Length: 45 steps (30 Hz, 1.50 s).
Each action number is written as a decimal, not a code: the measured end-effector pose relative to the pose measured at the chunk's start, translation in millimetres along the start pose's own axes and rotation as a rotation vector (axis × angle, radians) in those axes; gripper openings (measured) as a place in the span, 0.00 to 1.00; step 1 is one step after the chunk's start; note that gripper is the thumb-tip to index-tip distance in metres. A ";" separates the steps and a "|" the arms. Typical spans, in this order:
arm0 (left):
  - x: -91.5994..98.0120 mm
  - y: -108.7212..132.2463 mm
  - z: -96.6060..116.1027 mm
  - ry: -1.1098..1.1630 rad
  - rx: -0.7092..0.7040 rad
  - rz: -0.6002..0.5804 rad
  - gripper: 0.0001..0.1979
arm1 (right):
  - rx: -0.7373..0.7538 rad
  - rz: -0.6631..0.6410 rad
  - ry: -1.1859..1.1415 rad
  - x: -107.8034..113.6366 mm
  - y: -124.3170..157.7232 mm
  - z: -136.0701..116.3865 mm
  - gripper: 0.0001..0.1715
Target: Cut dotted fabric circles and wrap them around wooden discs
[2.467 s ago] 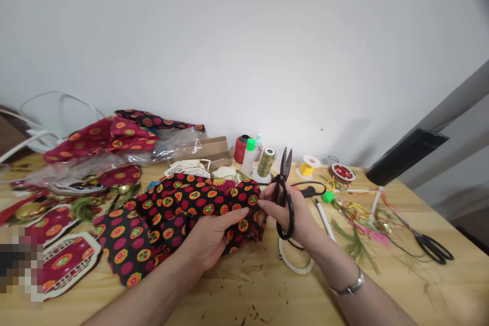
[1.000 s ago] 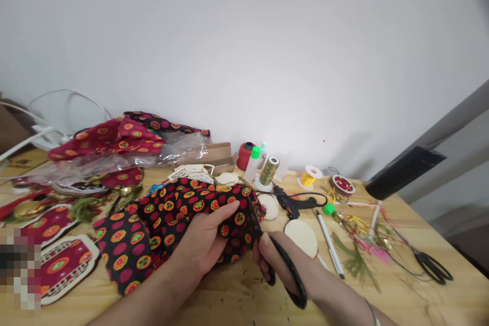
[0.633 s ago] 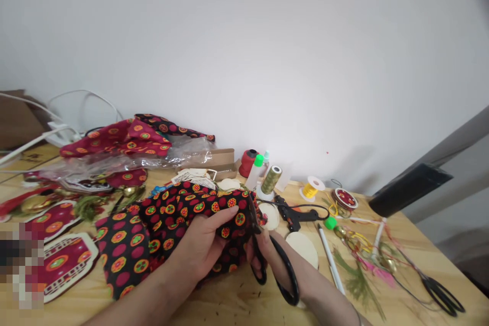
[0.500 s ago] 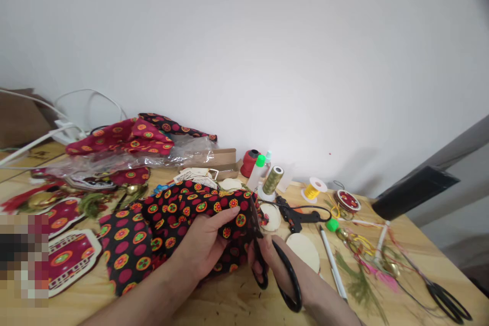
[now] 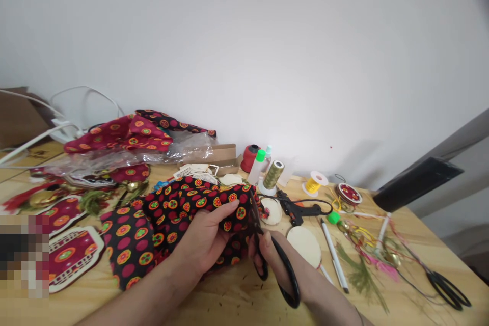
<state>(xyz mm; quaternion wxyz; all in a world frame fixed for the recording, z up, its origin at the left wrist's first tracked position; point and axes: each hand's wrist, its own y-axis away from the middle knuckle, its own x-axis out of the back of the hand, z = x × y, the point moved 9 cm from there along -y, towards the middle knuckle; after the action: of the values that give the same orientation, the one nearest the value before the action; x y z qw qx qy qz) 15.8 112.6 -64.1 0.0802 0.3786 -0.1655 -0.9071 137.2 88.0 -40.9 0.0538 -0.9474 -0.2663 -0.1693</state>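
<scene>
A black cloth [image 5: 126,244] printed with red dots and orange and green flowers lies bunched on the wooden table. My left hand [image 5: 206,239] is closed on its right part, thumb on top and fingers underneath. In my right hand [image 5: 277,254] is a pair of scissors [image 5: 287,270] with black handles. Their blades point away from me and meet the cloth's right edge, just right of my left thumb. Folds of the cloth hide part of the blades and the fingers of both hands.
Behind the cloth stand a red thread spool [image 5: 250,158], a green-capped bottle [image 5: 257,165] and an olive thread cone [image 5: 274,175]. Right of my hands lie a glue gun [image 5: 300,210], a round wooden disc [image 5: 304,245], a white pen [image 5: 334,257] and other scissors [image 5: 447,289]. Decorated plaques [image 5: 74,260] lie left.
The view has shifted slightly. My hands, the scissors and the cloth keep nearly the same positions relative to each other, and both hands keep their hold.
</scene>
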 end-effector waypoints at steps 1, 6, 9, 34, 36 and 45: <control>-0.6 0.1 0.1 0.001 -0.001 -0.004 0.07 | -0.006 -0.027 0.011 -1.8 0.1 -2.0 0.37; -0.4 -0.8 -0.1 0.010 -0.003 -0.009 0.06 | 0.000 -0.014 0.092 2.3 0.8 -18.9 0.37; 1.0 -1.6 -0.8 0.009 0.001 -0.004 0.06 | 0.035 -0.012 0.124 3.0 1.5 -27.0 0.35; 3.2 -3.4 -4.6 0.005 0.013 -0.023 0.05 | 0.043 -0.024 0.226 2.6 3.2 -21.9 0.34; 2.9 -3.6 -5.0 0.008 0.014 -0.024 0.05 | 0.039 -0.029 0.230 2.3 2.5 -19.0 0.34; 1.1 -2.9 -3.9 0.014 0.003 -0.026 0.06 | 0.041 -0.041 0.255 0.5 3.3 -17.7 0.35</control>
<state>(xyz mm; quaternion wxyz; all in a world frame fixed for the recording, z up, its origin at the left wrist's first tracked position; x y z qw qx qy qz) 17.8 114.1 -68.4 0.0689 0.3872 -0.1613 -0.9052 134.2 82.0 -24.3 0.1031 -0.9111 -0.2801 -0.2841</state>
